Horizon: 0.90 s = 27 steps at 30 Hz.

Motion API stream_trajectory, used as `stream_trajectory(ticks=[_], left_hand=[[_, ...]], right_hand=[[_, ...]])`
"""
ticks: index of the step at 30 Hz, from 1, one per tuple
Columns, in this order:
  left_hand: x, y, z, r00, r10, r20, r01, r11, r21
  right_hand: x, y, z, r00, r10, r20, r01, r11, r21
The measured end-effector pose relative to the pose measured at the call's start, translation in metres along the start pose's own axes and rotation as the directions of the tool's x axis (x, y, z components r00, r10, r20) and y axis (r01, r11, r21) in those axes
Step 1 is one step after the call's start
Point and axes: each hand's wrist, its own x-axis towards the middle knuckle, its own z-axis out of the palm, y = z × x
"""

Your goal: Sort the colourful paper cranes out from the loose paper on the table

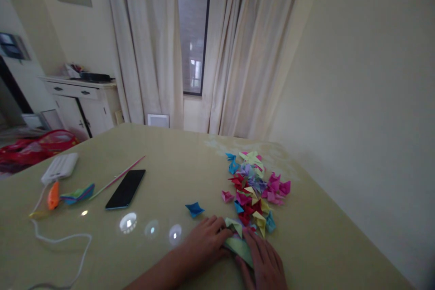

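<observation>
Both hands rest on the table near its front edge, pressed onto a pale green sheet of paper [239, 247]. My left hand [204, 242] lies on the sheet's left part, fingers curled toward the fold. My right hand [265, 260] lies flat on its right part, fingers stretched out. Just beyond the fingertips spreads a pile of several small folded paper pieces [256, 186] in pink, red, blue, yellow and green. A single blue folded piece [194, 209] sits apart to the left of the pile.
A black phone [125, 189] lies left of centre beside a thin pink stick [117, 176]. Farther left are a white power bank [60, 166] with a cable [61, 239], an orange object [53, 195] and a multicoloured folded shape [77, 193]. A white cabinet [81, 104] and curtains stand behind.
</observation>
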Motion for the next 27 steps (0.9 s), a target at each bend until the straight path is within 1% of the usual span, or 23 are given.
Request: stream_trajectory(ticks=[3, 7, 10, 13, 16, 18, 20, 22, 25, 27], left_hand=[[0.006, -0.003, 0.003, 0.997, 0.083, 0.012, -0.083, 0.993, 0.080], [0.021, -0.002, 0.005, 0.984, 0.176, 0.029, -0.179, 0.975, 0.134], [0.036, 0.004, 0.009, 0.978, 0.206, 0.018, -0.206, 0.961, 0.184], [0.054, 0.010, 0.017, 0.975, 0.221, -0.015, -0.210, 0.944, 0.253], [0.072, 0.012, 0.025, 0.966, 0.254, -0.047, -0.228, 0.924, 0.307], [0.079, 0.008, 0.027, 0.960, 0.270, -0.074, -0.231, 0.913, 0.335], [0.079, 0.001, 0.028, 0.962, 0.245, -0.123, -0.187, 0.915, 0.358], [0.072, -0.011, 0.028, 0.968, 0.171, -0.184, -0.096, 0.929, 0.356], [0.056, -0.034, 0.023, 0.965, 0.000, -0.263, 0.080, 0.953, 0.292], [0.046, -0.050, 0.019, 0.945, -0.138, -0.296, 0.217, 0.943, 0.251]], right_hand=[[0.002, 0.000, -0.002, 1.000, 0.021, 0.002, -0.021, 1.000, -0.018], [0.004, 0.012, -0.005, 0.991, 0.098, 0.087, -0.093, 0.994, -0.054], [0.006, 0.031, -0.008, 0.978, 0.143, 0.154, -0.129, 0.987, -0.096], [0.005, 0.055, -0.010, 0.965, 0.177, 0.194, -0.147, 0.977, -0.157], [0.004, 0.079, -0.011, 0.940, 0.264, 0.214, -0.221, 0.954, -0.204], [0.008, 0.094, -0.011, 0.917, 0.331, 0.224, -0.286, 0.935, -0.211], [0.015, 0.109, -0.009, 0.903, 0.374, 0.213, -0.331, 0.920, -0.210], [0.028, 0.127, -0.004, 0.900, 0.393, 0.191, -0.357, 0.913, -0.195], [0.057, 0.154, 0.009, 0.887, 0.414, 0.203, -0.392, 0.909, -0.140], [0.085, 0.172, 0.021, 0.858, 0.445, 0.256, -0.430, 0.895, -0.115]])
